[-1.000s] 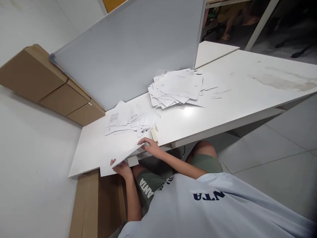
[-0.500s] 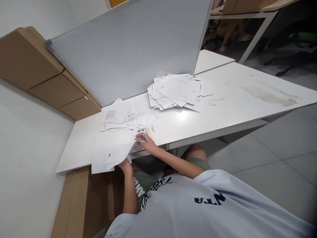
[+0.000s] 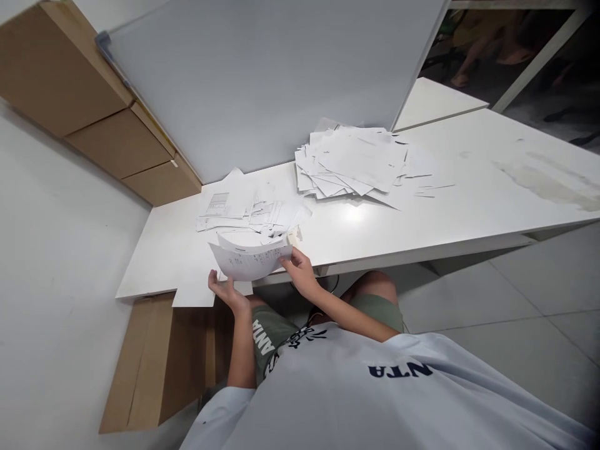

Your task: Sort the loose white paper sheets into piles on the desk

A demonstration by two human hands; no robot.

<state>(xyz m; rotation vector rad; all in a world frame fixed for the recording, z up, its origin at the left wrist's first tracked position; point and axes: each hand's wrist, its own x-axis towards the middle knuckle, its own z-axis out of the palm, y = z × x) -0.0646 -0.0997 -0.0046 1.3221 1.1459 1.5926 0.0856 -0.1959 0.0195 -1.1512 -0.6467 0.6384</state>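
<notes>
A printed sheet of paper (image 3: 250, 265), bowed along its length, is raised over the front edge of the white desk. My right hand (image 3: 300, 272) pinches its right end between thumb and fingers. Below its lower left edge is my left hand (image 3: 229, 294), palm up with the fingers apart; whether a fingertip touches the sheet I cannot tell. White paper (image 3: 193, 294) lies under and beside the left hand, sticking out past the desk edge. Just beyond the right hand rests a small cream-coloured block (image 3: 294, 236).
A spread of printed papers and strips (image 3: 227, 209) lies behind the sheet. A thick, untidy paper stack (image 3: 354, 159) sits against the upright white panel (image 3: 262, 81). Cardboard boxes (image 3: 122, 140) stand at left, another box (image 3: 140, 362) below the desk (image 3: 398, 231).
The sheet has been lifted and turned so its printed side shows. My right hand has shifted to its right end; my left hand has come out from beneath the paper, fingers spread.
</notes>
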